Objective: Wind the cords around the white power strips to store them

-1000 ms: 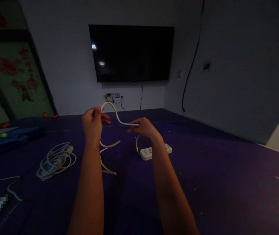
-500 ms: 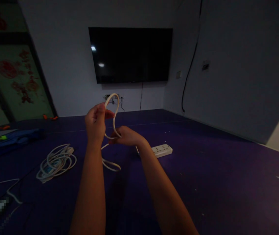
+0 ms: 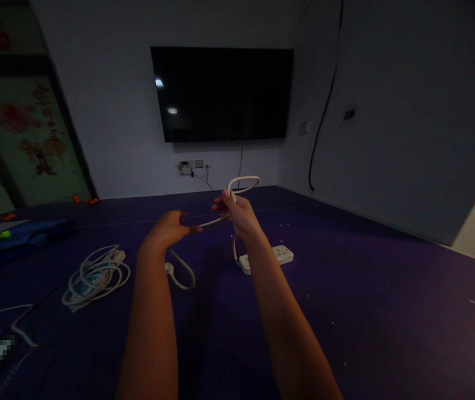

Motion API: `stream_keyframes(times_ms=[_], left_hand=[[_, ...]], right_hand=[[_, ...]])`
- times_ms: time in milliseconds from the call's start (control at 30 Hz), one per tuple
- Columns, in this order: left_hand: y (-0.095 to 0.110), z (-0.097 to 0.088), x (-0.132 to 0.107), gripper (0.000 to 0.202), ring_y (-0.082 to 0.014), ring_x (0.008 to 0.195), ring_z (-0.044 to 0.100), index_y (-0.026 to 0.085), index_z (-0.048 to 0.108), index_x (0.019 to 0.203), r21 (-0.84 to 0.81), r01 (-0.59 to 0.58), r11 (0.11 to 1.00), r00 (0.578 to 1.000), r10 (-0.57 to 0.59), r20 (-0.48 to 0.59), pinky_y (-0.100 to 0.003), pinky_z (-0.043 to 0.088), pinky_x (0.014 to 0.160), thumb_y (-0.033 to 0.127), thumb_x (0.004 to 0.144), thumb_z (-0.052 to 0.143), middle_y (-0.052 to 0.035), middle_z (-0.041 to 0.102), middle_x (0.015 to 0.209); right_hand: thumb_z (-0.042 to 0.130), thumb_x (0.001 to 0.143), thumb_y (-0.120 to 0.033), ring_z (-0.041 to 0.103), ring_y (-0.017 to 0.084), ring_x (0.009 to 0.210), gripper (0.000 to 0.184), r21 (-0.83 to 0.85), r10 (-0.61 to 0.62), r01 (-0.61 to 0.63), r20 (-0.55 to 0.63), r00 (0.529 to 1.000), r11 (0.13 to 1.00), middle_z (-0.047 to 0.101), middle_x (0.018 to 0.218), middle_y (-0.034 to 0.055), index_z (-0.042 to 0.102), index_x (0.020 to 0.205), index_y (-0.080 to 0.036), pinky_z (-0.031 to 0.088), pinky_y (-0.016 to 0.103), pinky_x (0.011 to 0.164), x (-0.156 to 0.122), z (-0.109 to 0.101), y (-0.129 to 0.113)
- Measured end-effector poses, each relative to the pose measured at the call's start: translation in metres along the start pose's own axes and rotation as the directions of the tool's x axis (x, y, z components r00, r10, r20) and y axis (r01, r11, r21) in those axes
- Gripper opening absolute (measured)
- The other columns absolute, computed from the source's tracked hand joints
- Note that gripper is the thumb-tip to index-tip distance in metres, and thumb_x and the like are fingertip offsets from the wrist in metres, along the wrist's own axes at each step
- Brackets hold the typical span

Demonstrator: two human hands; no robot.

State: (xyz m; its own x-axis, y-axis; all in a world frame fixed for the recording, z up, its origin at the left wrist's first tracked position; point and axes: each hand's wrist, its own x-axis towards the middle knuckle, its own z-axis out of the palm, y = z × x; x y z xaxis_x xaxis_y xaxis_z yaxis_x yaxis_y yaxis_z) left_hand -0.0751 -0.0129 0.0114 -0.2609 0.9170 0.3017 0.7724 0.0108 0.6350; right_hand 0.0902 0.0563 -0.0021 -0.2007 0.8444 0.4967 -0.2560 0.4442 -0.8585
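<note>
Both my hands hold one white power cord (image 3: 210, 221) above a dark purple floor. My right hand (image 3: 237, 214) is closed round the cord, and a small loop of it stands up above the fingers. My left hand (image 3: 169, 229) is lower and to the left, its fingers curled on the cord stretched between the hands. Below my left hand the cord hangs in a loop, with its plug end (image 3: 169, 268) near the floor. From my right hand the cord drops to a white power strip (image 3: 266, 258) lying on the floor.
A second coiled white cable with a strip (image 3: 95, 274) lies on the floor at left. A thin white wire (image 3: 8, 316) lies at the near left, a blue object (image 3: 16, 236) farther back. A dark television (image 3: 223, 93) hangs above wall sockets (image 3: 193, 165).
My left hand has dropped from its raised position and my right hand has risen and moved right. The loop held at my left hand is now above my right hand.
</note>
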Motion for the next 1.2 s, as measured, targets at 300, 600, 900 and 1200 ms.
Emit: stream_keyframes(times_ms=[300,600,900,1200], left_hand=[[-0.009,0.021,0.012,0.016,-0.0192,0.058,0.058,0.019,0.058,0.052,0.027,-0.075,0.997,0.987,0.071,0.144,-0.027,0.039,0.057,0.026,0.059,0.071,-0.0009,0.056,0.050],[-0.003,0.017,0.014,0.017,-0.0070,0.034,0.032,0.016,0.056,0.058,-0.515,-0.014,0.857,0.984,-0.081,-0.161,-0.021,0.023,0.038,0.030,0.064,0.065,0.0081,0.035,0.039],[0.026,0.007,0.001,0.012,-0.0028,0.029,0.029,0.011,0.061,0.062,-0.858,-0.316,0.405,0.884,-0.202,-0.421,-0.018,0.015,0.031,0.021,0.060,0.066,0.0079,0.038,0.040],[0.050,0.003,-0.013,0.011,-0.0020,0.030,0.030,0.013,0.060,0.067,-0.856,-0.493,0.156,0.805,-0.290,-0.517,-0.017,0.020,0.033,0.023,0.069,0.065,0.0095,0.037,0.042]], right_hand=[[0.054,0.078,-0.061,0.067,0.017,0.077,0.046,0.166,0.022,-0.027,0.031,0.999,0.986,0.070,0.074,0.0070,0.063,0.079,-0.016,0.049,0.028,0.067,0.004,-0.009,0.003],[0.034,0.094,-0.050,0.055,0.020,0.117,0.046,0.068,0.058,-0.069,0.158,0.986,0.995,0.058,0.128,0.0126,0.061,0.114,-0.019,0.050,0.032,0.081,-0.003,-0.018,-0.012],[0.030,0.095,-0.052,0.066,0.019,0.096,0.052,0.140,0.183,-0.215,0.211,0.960,0.967,0.058,0.128,0.0139,0.041,0.134,-0.021,0.051,0.040,0.084,-0.004,0.001,-0.008],[0.056,0.089,-0.032,0.068,0.014,0.078,0.028,0.069,0.140,-0.170,0.315,0.939,0.983,0.072,0.096,0.0093,0.063,0.111,-0.017,0.051,0.035,0.086,-0.007,0.012,-0.006]])
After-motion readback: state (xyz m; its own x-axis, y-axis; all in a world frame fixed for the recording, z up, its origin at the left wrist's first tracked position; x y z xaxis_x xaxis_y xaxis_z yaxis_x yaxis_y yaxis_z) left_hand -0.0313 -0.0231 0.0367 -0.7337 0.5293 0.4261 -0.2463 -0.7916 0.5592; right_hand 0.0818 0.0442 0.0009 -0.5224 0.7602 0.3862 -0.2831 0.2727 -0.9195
